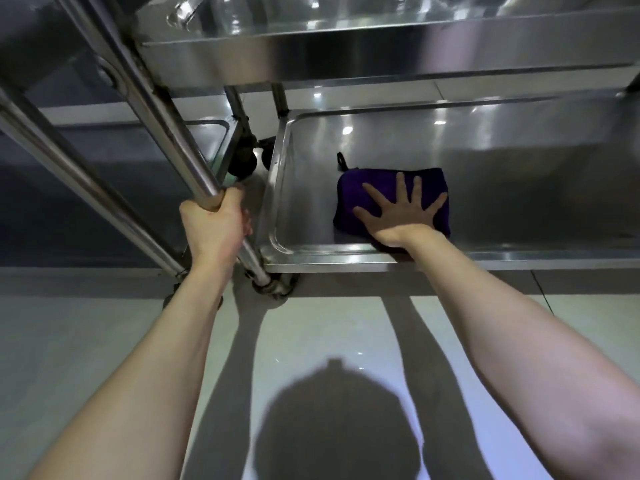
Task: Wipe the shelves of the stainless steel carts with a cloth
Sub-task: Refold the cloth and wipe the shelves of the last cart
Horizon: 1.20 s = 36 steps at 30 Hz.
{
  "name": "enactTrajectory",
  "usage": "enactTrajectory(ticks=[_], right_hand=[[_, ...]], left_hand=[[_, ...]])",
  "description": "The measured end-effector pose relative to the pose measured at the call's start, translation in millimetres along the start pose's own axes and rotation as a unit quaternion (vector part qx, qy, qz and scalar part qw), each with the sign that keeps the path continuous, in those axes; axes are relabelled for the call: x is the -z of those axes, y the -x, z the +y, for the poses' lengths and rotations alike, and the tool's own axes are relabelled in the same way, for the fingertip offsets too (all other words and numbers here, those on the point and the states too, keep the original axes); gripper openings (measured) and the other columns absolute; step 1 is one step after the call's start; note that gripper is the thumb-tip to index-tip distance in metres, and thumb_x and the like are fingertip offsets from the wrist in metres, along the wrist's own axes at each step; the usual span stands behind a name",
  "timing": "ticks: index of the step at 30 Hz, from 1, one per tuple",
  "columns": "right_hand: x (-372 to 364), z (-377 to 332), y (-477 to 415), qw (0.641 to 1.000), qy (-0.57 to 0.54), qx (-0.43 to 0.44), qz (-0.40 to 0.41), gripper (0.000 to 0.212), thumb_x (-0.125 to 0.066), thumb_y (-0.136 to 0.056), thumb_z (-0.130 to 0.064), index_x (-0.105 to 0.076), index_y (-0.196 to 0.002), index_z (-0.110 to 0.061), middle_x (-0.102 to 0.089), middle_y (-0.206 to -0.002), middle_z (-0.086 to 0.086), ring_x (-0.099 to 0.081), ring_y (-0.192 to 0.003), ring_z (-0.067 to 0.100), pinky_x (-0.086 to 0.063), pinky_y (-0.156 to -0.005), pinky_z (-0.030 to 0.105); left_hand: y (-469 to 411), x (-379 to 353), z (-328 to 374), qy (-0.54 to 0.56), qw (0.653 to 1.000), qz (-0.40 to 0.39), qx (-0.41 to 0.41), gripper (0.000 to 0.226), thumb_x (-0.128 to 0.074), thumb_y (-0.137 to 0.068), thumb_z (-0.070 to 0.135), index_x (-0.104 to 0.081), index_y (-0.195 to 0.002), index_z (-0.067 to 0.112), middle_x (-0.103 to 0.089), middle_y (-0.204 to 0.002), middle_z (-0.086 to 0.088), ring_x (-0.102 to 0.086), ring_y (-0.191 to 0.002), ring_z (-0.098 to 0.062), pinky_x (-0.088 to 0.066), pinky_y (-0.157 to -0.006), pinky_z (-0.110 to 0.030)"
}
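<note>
Right hand (398, 211) splayed flat, pressing purple cloth (349, 188) onto bottom shelf (304, 188) for wiping; at nine o'clock, left hand (214, 220) clenched around cart post (166, 133) for bracing.

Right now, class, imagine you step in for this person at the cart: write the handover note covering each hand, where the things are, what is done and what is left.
Left hand: closed around the cart's upright post, steadying it.
Right hand: flat, fingers spread, pressing the purple cloth onto the bottom shelf.
Cloth: folded, toward the shelf's left and front rim.
Done: cannot tell which areas have been wiped.
Left: the shelf's right side and back, then the upper shelf and the neighbouring cart on the left.
</note>
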State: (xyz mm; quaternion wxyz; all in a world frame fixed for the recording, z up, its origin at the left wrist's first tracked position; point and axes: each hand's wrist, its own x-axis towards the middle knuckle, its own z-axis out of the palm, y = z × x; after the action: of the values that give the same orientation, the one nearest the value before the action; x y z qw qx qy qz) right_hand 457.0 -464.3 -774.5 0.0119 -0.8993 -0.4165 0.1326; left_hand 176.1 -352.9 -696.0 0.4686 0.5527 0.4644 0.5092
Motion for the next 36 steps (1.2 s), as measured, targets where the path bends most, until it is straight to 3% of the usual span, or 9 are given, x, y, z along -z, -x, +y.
enactTrajectory(ticks=[3,5,12,20,24,28,31,33,36], right_hand=[[10,-15,-49,1.000,-0.009,0.016,0.003,0.091,-0.006,-0.080,-0.101,0.003,-0.163,-0.064,0.020,-0.179,0.006,0.024,-0.161,0.044,0.021,-0.113,0.083],[16,-33,-86,1.000,-0.005,0.026,-0.005,0.089,-0.010,-0.084,-0.100,0.003,-0.163,-0.062,0.020,-0.179,0.006,0.025,-0.161,0.045,0.022,-0.112,0.083],[29,-143,-166,0.993,0.012,0.109,-0.035,0.082,-0.018,-0.093,-0.092,-0.001,-0.165,-0.059,0.019,-0.179,0.004,0.024,-0.161,0.044,0.021,-0.110,0.086],[6,-136,-57,0.984,0.014,0.174,-0.026,0.074,-0.015,-0.098,-0.085,0.001,-0.165,-0.058,0.019,-0.179,0.004,0.024,-0.162,0.041,0.023,-0.113,0.081],[-15,-110,28,0.974,0.024,0.220,-0.043,0.069,-0.014,-0.098,-0.083,0.001,-0.163,-0.063,0.019,-0.179,-0.001,0.024,-0.163,0.036,0.022,-0.115,0.079],[-7,-54,66,0.982,-0.025,0.183,-0.045,0.064,-0.018,-0.100,-0.084,-0.008,-0.161,-0.068,0.014,-0.180,-0.008,0.022,-0.164,0.026,0.019,-0.122,0.072],[10,14,71,0.990,-0.023,0.125,-0.056,0.065,-0.021,-0.099,-0.086,-0.009,-0.160,-0.070,0.016,-0.180,-0.008,0.021,-0.165,0.025,0.015,-0.124,0.072],[22,56,74,0.992,-0.002,0.095,-0.079,0.067,-0.020,-0.097,-0.089,-0.004,-0.160,-0.071,0.019,-0.179,-0.008,0.022,-0.164,0.027,0.012,-0.125,0.073],[33,78,71,0.987,0.042,0.097,-0.119,0.072,-0.019,-0.093,-0.092,0.003,-0.159,-0.071,0.023,-0.178,-0.007,0.023,-0.164,0.031,0.007,-0.125,0.075]], left_hand=[[-3,-1,-7,0.010,1.000,-0.007,-0.005,0.021,-0.072,-0.075,0.039,-0.061,-0.065,0.025,-0.054,-0.050,0.006,-0.053,-0.044,-0.013,-0.045,-0.049,-0.028],[-1,0,-9,0.010,1.000,-0.004,-0.009,0.029,-0.071,-0.077,0.037,-0.059,-0.054,0.025,-0.051,-0.049,0.006,-0.051,-0.043,-0.015,-0.044,-0.048,-0.030],[7,0,-4,0.029,0.999,0.000,-0.017,0.030,-0.065,-0.075,0.036,-0.051,-0.057,0.017,-0.043,-0.050,-0.003,-0.043,-0.046,-0.020,-0.036,-0.047,-0.036],[8,-5,-2,0.028,1.000,-0.002,-0.004,0.030,-0.068,-0.075,0.036,-0.051,-0.052,0.027,-0.049,-0.049,0.002,-0.050,-0.043,-0.018,-0.042,-0.047,-0.033],[9,-4,5,0.013,1.000,-0.002,0.006,0.027,-0.068,-0.074,0.039,-0.053,-0.057,0.024,-0.052,-0.048,0.002,-0.052,-0.043,-0.018,-0.046,-0.049,-0.036],[8,-2,6,-0.009,0.999,0.001,0.031,0.029,-0.070,-0.074,0.041,-0.063,-0.068,0.014,-0.055,-0.049,-0.002,-0.056,-0.044,-0.019,-0.046,-0.047,-0.028],[8,0,7,-0.022,0.999,0.011,0.046,0.032,-0.076,-0.085,0.040,-0.073,-0.080,0.008,-0.066,-0.057,-0.005,-0.066,-0.052,-0.017,-0.051,-0.053,-0.022],[9,-1,8,-0.034,0.997,0.029,0.063,0.031,-0.081,-0.088,0.042,-0.074,-0.088,0.012,-0.075,-0.074,-0.005,-0.074,-0.068,-0.015,-0.056,-0.066,-0.024],[38,-2,5,-0.117,0.980,0.163,0.012,0.056,-0.091,-0.080,0.045,-0.056,-0.113,0.017,-0.067,-0.116,-0.002,-0.069,-0.104,-0.024,-0.055,-0.095,-0.037]])
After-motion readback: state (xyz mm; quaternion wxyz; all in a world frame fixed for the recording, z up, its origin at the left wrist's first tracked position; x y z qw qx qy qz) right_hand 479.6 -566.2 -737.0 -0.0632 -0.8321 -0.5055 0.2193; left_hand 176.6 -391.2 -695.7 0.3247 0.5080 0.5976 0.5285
